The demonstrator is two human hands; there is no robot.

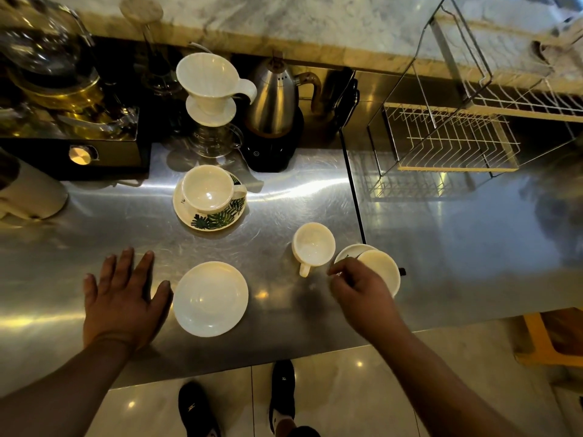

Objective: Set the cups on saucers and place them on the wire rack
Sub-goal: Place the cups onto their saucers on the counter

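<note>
A white cup (206,188) stands on a leaf-patterned saucer (217,219) in the middle of the steel counter. An empty plain white saucer (210,298) lies near the front edge; my left hand (121,296) rests flat and open on the counter just left of it. A second white cup (313,246) stands alone, handle toward me. To its right my right hand (362,293) is closed on a third white cup (383,269), which sits on another saucer (350,251) that is mostly hidden. The wire rack (451,140) stands at the back right.
A white dripper on a glass server (209,99) and a steel kettle on a black base (274,99) stand behind the cups. A black appliance with a brass knob (82,154) is at the left. My shoes show on the tiled floor below the counter edge.
</note>
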